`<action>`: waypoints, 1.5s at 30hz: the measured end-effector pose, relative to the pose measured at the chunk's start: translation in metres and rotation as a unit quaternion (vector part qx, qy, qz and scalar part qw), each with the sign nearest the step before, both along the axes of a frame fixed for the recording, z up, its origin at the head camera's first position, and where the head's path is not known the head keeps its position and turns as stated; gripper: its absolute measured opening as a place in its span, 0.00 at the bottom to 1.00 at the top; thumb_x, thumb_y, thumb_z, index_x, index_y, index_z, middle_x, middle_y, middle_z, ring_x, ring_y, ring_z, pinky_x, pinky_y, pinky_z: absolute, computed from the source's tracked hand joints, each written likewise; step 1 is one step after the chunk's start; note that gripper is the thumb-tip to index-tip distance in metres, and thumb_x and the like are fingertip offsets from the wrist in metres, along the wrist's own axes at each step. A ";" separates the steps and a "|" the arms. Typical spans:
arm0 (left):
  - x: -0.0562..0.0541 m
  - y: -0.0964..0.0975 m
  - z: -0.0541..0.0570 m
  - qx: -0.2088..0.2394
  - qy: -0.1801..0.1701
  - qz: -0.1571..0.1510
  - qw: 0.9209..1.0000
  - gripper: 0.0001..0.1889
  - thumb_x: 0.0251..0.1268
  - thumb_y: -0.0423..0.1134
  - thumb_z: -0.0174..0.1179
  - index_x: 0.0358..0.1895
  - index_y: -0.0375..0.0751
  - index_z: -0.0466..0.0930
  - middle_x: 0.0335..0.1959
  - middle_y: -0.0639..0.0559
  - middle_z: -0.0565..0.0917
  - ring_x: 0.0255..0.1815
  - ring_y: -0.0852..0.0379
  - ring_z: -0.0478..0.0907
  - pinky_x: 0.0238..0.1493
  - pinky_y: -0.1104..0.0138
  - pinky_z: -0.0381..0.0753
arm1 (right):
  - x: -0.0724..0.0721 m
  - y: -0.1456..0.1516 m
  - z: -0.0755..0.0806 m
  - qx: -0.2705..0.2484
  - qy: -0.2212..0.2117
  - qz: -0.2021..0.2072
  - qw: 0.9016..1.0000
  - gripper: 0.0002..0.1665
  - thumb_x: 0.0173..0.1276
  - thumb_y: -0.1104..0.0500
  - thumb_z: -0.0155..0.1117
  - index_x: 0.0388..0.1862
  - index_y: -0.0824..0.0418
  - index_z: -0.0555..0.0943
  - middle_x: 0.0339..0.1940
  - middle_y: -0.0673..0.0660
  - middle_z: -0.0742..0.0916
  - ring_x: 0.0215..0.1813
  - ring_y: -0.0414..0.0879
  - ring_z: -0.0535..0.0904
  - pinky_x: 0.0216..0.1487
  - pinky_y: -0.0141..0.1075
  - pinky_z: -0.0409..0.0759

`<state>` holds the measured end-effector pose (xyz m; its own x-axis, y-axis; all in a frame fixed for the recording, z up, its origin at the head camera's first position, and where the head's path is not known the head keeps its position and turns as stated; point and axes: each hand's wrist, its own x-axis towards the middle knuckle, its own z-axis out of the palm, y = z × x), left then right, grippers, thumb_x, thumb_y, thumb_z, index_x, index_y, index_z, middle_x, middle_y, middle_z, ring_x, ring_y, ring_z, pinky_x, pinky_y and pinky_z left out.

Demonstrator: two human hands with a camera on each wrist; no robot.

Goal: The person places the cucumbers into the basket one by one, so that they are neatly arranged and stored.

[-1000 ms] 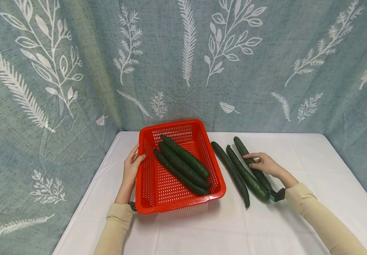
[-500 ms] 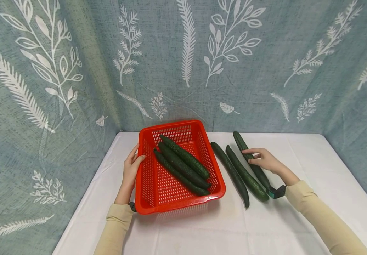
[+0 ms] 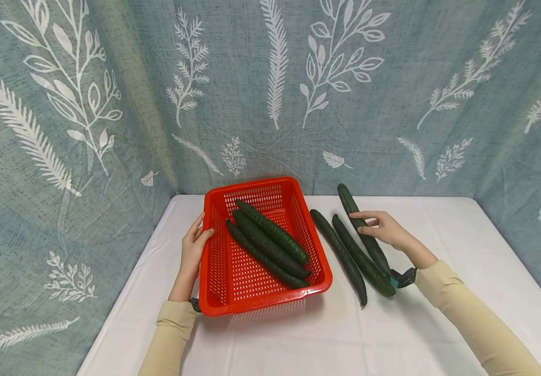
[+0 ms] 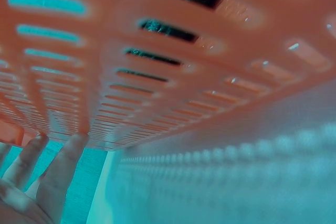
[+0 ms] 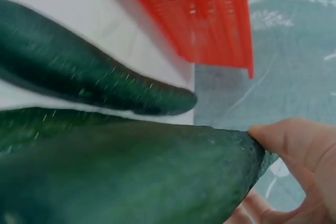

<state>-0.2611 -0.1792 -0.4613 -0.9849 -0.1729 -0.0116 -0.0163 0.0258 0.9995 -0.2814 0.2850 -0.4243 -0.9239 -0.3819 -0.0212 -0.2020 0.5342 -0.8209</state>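
Bare left hand (image 3: 194, 251): gripping, thumb (image 3: 208, 233) apart
Bare right hand (image 3: 390, 232): pinching
Cream-sleeved left arm (image 3: 169, 329): extended forward
Cream-sleeved right arm (image 3: 474, 321): slanting inward

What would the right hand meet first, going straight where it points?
Likely the red basket, beyond the held cucumber; two loose cucumbers lie between, seemingly lower, but the height of the right hand is unclear, so it could brush them first.

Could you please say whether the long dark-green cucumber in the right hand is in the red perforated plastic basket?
Out: the right hand holds the cucumber to the right of the basket, with two other cucumbers between.
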 end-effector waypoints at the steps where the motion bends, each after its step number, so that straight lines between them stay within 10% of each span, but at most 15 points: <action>1: 0.000 0.000 0.000 0.000 0.000 0.000 1.000 0.28 0.68 0.39 0.50 0.70 0.59 0.58 0.58 0.39 0.73 0.42 0.56 0.80 0.35 0.72 0.81 | 0.000 -0.002 0.002 0.002 0.000 -0.001 1.000 0.26 0.65 0.64 0.57 0.62 0.66 0.71 0.66 0.71 0.67 0.57 0.70 0.71 0.52 0.56 0.75; 45: 0.001 0.002 0.001 -0.004 -0.009 0.006 1.000 0.28 0.67 0.42 0.51 0.70 0.61 0.59 0.60 0.43 0.72 0.49 0.49 0.77 0.38 0.71 0.81 | -0.001 -0.092 0.058 -0.099 -0.030 -0.019 0.994 0.29 0.65 0.60 0.60 0.66 0.56 0.69 0.71 0.62 0.63 0.63 0.61 0.69 0.49 0.49 0.77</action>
<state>-0.2603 -0.1771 -0.4598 -0.9824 -0.1847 -0.0287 -0.0355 0.0336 0.9988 -0.2820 0.1925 -0.3663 -0.9372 -0.3488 -0.0037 -0.1327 0.3663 -0.9210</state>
